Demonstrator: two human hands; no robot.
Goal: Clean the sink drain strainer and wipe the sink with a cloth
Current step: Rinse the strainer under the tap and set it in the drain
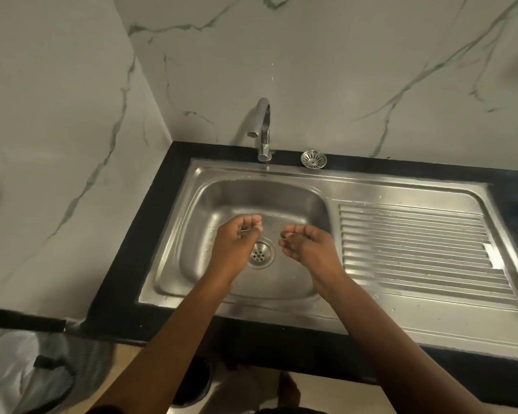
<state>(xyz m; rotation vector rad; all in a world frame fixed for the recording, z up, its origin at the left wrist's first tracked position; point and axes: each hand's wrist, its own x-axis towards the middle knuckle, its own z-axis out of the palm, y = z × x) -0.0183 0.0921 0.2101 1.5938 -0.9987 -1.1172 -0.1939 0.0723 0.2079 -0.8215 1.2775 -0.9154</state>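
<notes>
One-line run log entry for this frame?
left hand: empty, over steel sink basin | right hand: empty, over basin | round metal drain strainer: out, on black counter beside chrome tap | cloth: unseen

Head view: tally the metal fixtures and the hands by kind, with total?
Tap: 1
Loose drain strainer, on the counter behind the sink rim: 1
Sink basin: 1
Drain opening in the basin: 1
Ribbed drainboard: 1
Hands, left hand and right hand, both empty over the basin: 2
Total: 7
</notes>
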